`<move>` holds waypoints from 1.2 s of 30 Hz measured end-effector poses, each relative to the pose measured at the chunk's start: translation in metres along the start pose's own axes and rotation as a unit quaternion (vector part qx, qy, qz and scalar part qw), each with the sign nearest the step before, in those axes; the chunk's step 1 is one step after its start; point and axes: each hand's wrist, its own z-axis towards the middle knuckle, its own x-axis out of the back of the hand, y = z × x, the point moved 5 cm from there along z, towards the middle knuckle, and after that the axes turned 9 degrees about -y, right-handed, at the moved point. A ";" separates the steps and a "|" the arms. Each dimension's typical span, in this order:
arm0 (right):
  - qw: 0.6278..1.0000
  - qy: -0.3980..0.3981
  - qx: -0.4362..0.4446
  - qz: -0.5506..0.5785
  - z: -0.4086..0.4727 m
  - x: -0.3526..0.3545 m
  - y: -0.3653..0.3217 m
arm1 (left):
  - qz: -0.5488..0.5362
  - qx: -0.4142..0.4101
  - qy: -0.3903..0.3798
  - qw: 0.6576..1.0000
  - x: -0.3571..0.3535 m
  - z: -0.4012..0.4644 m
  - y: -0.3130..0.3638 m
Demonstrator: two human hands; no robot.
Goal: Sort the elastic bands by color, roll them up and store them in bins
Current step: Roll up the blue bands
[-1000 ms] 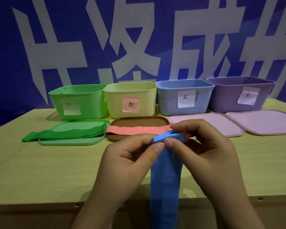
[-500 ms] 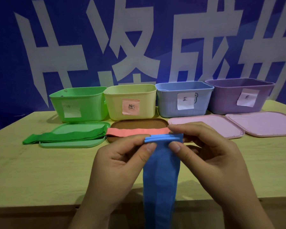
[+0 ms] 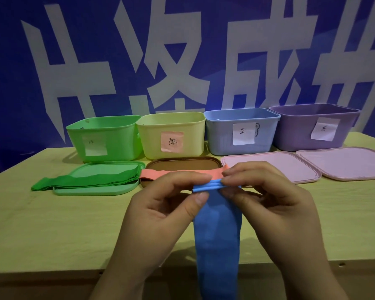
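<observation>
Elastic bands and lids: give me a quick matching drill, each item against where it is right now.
Items:
1. blue band
2. green bands
3. pink band
4. purple bin

Places:
A. across the brown lid
B. far right of the bin row
C. pinched by left hand and right hand
D. on the green lid

Pairs: 1-C, 2-D, 3-A, 4-B

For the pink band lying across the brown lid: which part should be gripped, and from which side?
Probably its left end, where the pink band overhangs the brown lid beside the green bands. Come from above and in front and pinch the flat strip edge-on. Its right end sits behind the left hand and right hand, which pinch the blue band.
</observation>
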 end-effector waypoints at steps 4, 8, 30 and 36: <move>0.999 -0.032 -0.032 0.023 0.000 -0.001 0.002 | -0.050 0.022 -0.005 0.999 0.001 0.001 -0.004; 0.995 -0.046 -0.071 0.044 -0.001 -0.001 0.006 | -0.087 0.040 -0.017 0.995 0.003 0.002 -0.006; 0.983 -0.071 -0.127 0.108 -0.006 0.001 -0.003 | -0.071 0.083 0.034 0.993 0.004 0.001 0.010; 0.986 -0.051 -0.130 0.088 -0.006 -0.002 -0.003 | -0.039 0.062 0.053 0.996 0.004 -0.002 0.009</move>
